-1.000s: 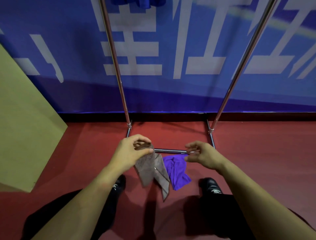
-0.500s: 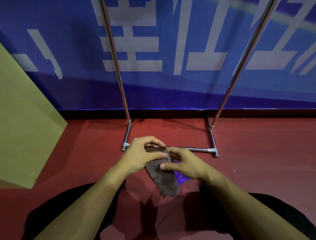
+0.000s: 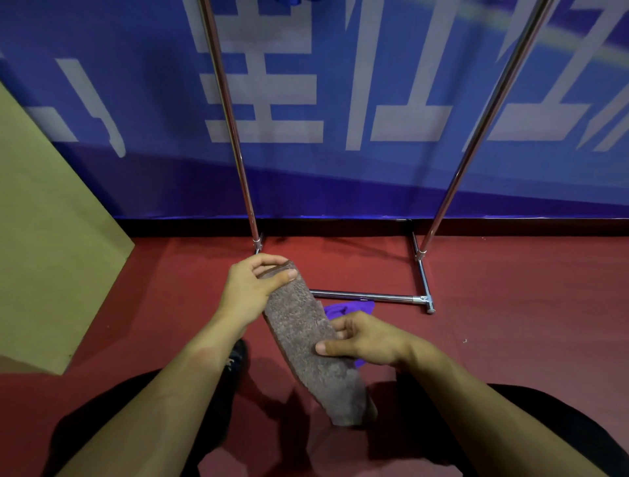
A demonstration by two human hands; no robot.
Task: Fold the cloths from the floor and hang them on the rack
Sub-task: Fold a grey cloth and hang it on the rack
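Note:
A brown cloth, folded into a long narrow strip, slants from upper left to lower right in front of me. My left hand pinches its top end. My right hand grips its right edge near the middle, thumb on top. A purple cloth lies crumpled on the red floor behind the brown one, mostly hidden. The chrome rack stands just beyond, its two uprights rising out of view. A bit of blue fabric shows at the top edge.
A blue banner wall with white characters stands right behind the rack. A tan board leans at the left. My black shoes and trouser legs are on the red floor below the hands.
The loosely hanging brown cloth has been folded into a narrow strip. My right hand came in from the right, took hold of it, then slid down its edge as the strip lengthened.

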